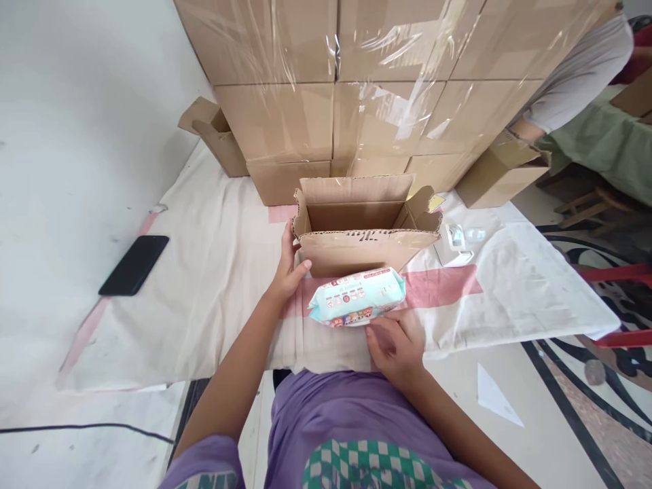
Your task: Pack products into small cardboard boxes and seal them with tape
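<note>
The open brown box (359, 252) stands on a pale cloth (204, 224), with its top flaps up. A soft, light-blue pack (356, 299) with little pictures on it lies on its side just in front of the open brown box, on the side near the person in the purple shirt (326, 421). The left hand (290, 272) holds the open brown box by its left front corner, thumb on the front and fingers along the side. The right hand (400, 343) is in front of the open brown box too, fingers bent and close together, with the tips at the pack's near edge (I can't tell from here if they grip it). Behind the open brown box is a big wall of taped boxes (285, 122), all shiny with clear plastic. A black phone (134, 265) lies well off to the left of the open brown box. Just to its right sits a small white box (452, 250). Farther right and back, somebody else's arm (570, 88) reaches down to another brown box (494, 173).
</note>
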Tool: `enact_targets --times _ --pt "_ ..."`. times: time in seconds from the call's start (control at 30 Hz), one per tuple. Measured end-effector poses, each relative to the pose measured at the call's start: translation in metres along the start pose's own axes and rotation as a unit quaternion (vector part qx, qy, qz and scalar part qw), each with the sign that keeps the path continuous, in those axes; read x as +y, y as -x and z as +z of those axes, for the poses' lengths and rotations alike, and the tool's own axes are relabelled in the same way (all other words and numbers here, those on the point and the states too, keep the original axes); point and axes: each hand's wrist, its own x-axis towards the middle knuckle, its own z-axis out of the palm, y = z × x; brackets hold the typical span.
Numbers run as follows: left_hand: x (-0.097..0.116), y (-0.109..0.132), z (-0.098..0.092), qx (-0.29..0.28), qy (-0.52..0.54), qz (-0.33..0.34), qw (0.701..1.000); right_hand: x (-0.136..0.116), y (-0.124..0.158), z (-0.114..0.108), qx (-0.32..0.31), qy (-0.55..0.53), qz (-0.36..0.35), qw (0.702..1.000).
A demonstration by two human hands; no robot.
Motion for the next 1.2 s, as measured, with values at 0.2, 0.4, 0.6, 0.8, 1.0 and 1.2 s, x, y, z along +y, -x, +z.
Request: enact_targets --times 0.2,0.4,0.6,0.8,1.0,1.2 --pt "-0.003 -0.001 -0.003 -0.003 -0.05 0.075 0.996 -0.004 0.01 0.003 -0.016 0.014 0.056 0.998" --pt "-0.006 -0.002 -0.005 -0.022 -0.076 0.111 0.991 -0.003 0.009 0.008 -0.081 0.135 0.041 0.987" --pt "-0.007 -0.003 -0.006 -0.022 -0.085 0.127 0.988 -0.002 -0.001 0.026 -0.078 0.2 0.034 0.976" --pt "-0.006 -0.004 -0.007 -0.001 -0.067 0.107 0.992 0.003 -0.019 0.031 -0.056 0.192 0.024 0.979" --pt "-0.008 -0.003 -0.007 -0.014 -0.057 0.111 0.992 0.024 -0.036 0.012 -0.121 0.135 -0.085 0.98" --pt "-0.01 -0.002 -0.007 -0.03 -0.066 0.121 0.99 0.025 -0.073 -0.028 -0.231 0.073 -0.17 0.955"
